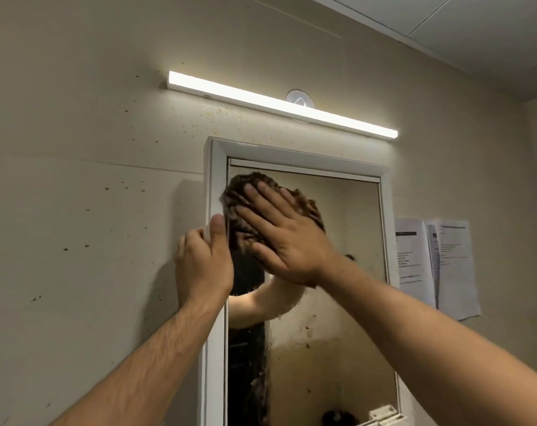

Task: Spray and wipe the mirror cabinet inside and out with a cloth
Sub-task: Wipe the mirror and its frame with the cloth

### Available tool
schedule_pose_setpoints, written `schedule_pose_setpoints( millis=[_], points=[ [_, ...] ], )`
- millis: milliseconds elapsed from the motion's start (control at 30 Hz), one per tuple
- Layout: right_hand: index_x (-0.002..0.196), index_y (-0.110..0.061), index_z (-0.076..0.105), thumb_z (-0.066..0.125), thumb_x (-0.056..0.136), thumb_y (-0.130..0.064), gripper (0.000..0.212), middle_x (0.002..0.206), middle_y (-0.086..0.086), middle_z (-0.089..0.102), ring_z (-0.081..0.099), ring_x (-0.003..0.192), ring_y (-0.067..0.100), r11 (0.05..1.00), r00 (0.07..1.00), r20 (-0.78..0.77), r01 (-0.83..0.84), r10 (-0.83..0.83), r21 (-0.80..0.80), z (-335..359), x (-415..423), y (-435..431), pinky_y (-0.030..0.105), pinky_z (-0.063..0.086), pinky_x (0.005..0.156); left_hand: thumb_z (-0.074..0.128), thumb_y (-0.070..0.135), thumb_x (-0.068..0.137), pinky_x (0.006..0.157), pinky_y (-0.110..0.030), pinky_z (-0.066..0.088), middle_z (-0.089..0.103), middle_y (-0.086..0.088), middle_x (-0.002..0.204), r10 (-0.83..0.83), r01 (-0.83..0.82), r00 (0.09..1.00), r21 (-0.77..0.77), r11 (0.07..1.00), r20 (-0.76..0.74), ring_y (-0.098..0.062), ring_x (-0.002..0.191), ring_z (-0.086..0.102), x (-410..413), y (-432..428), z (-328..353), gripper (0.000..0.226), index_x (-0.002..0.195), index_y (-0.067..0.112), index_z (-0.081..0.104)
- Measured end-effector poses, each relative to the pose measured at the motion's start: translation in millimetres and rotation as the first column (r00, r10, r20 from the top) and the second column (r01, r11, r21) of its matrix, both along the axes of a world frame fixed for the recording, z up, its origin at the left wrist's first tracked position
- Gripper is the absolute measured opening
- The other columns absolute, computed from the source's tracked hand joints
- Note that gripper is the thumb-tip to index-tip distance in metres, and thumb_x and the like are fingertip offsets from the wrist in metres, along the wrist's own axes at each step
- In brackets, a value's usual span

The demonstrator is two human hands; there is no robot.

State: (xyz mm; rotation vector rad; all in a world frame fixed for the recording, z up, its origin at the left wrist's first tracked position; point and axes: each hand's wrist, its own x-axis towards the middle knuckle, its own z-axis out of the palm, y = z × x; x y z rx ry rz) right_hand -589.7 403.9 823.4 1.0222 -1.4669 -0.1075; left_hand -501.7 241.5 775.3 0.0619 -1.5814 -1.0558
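A white-framed mirror cabinet [294,159] hangs on the beige wall, its door closed. Brown specks dot the lower part of the mirror glass [331,348]. My right hand [284,238] presses a brown shaggy cloth [245,187] flat against the upper left of the glass, fingers spread and straight. My left hand [202,262] grips the cabinet's left frame edge, thumb on the front and fingers curled round the side. The cloth's lower part is hidden by my right hand.
A lit tube lamp [282,106] runs along the wall above the cabinet. Brown splatter marks [119,187] dot the wall to the left. Two printed paper sheets [436,262] hang on the wall to the right of the cabinet.
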Motion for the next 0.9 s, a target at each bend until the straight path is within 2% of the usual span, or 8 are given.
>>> schedule_pose_setpoints(
  millis=[100,267,467,567,633,767,833,900],
  points=[
    [0.165,-0.030,0.020,0.026,0.104,-0.062,0.069,0.174,-0.004,0.003,-0.001,0.161,0.018,0.918,0.981,0.188,0.035,0.044,-0.394,6.7,-28.6,54.9,0.054,0.008,0.129,0.023,0.077,0.090,0.057,-0.027,0.033,0.055,-0.003,0.097,0.042,-0.041,0.999,-0.026,0.999,0.018,-0.014,0.079,0.052,2.6,0.6,0.9,0.073,0.101,0.013,0.056],
    [0.164,-0.013,0.020,0.012,0.100,-0.060,0.080,0.173,0.009,0.010,0.000,0.160,0.025,0.378,0.810,0.506,0.387,0.297,-0.841,-11.2,-30.4,59.2,0.054,0.004,0.128,0.022,0.071,0.093,0.058,-0.027,0.034,0.058,-0.004,0.098,0.000,0.000,1.000,-0.001,1.000,-0.005,-0.017,0.083,0.054,2.5,4.9,-2.8,0.068,0.104,0.014,0.057],
    [0.166,-0.022,0.015,0.021,0.107,-0.055,0.068,0.175,0.003,-0.001,-0.002,0.161,0.024,0.988,0.995,0.081,-0.042,0.054,-0.146,-55.3,22.4,-43.9,0.050,0.000,0.129,0.012,0.067,0.099,0.082,-0.033,0.037,0.057,-0.002,0.118,-0.061,0.064,0.995,0.040,0.997,-0.078,-0.016,0.106,0.050,-0.8,1.0,-4.1,0.069,0.119,0.020,0.058],
    [0.165,-0.023,0.021,0.033,0.106,-0.049,0.065,0.174,0.003,0.007,0.003,0.161,0.025,0.997,0.997,0.039,-0.071,0.073,-0.031,-50.2,11.9,-23.6,0.052,0.007,0.129,0.013,0.066,0.101,0.090,-0.032,0.033,0.054,-0.004,0.133,-0.086,0.090,0.991,0.041,0.995,-0.099,-0.009,0.114,0.043,-1.1,0.3,-7.9,0.073,0.138,0.018,0.053],
    [0.165,-0.032,0.019,0.034,0.105,-0.051,0.065,0.174,-0.002,0.004,0.000,0.161,0.020,0.930,0.979,0.198,0.037,0.039,-0.365,-50.1,-0.1,4.2,0.047,0.002,0.129,0.012,0.069,0.097,0.094,-0.025,0.027,0.047,0.004,0.132,-0.119,0.121,0.989,0.021,0.992,-0.082,-0.004,0.115,0.034,0.8,2.6,-15.7,0.079,0.146,0.017,0.046],
    [0.165,-0.015,0.018,0.021,0.109,-0.053,0.068,0.174,0.008,0.008,0.000,0.160,0.024,0.307,0.776,0.507,0.412,0.375,-0.858,-68.1,-8.9,26.1,0.048,-0.002,0.129,0.020,0.062,0.100,0.078,-0.004,0.021,0.035,0.017,0.122,-0.229,0.233,0.972,0.065,0.970,-0.055,0.009,0.097,0.040,4.5,2.6,-35.0,0.068,0.147,0.017,0.044],
    [0.164,-0.012,0.016,0.011,0.106,-0.057,0.074,0.173,0.011,0.006,-0.005,0.160,0.025,0.380,0.802,0.517,0.397,0.299,-0.836,-84.8,-0.1,2.6,0.052,-0.001,0.129,0.018,0.068,0.093,0.077,-0.004,0.021,0.034,0.019,0.123,-0.239,0.243,0.969,0.075,0.967,-0.063,0.013,0.098,0.039,5.1,3.3,-37.0,0.077,0.148,0.020,0.042],
    [0.165,-0.019,0.015,0.011,0.105,-0.059,0.072,0.174,0.008,0.003,-0.005,0.160,0.027,0.734,0.917,0.389,0.204,0.088,-0.648,-112.6,10.4,-23.7,0.051,-0.001,0.128,0.017,0.070,0.092,0.083,-0.004,0.021,0.034,0.019,0.126,-0.248,0.254,0.966,0.075,0.964,-0.073,0.006,0.114,0.034,5.4,3.7,-35.3,0.080,0.150,0.020,0.041]
  ],
)
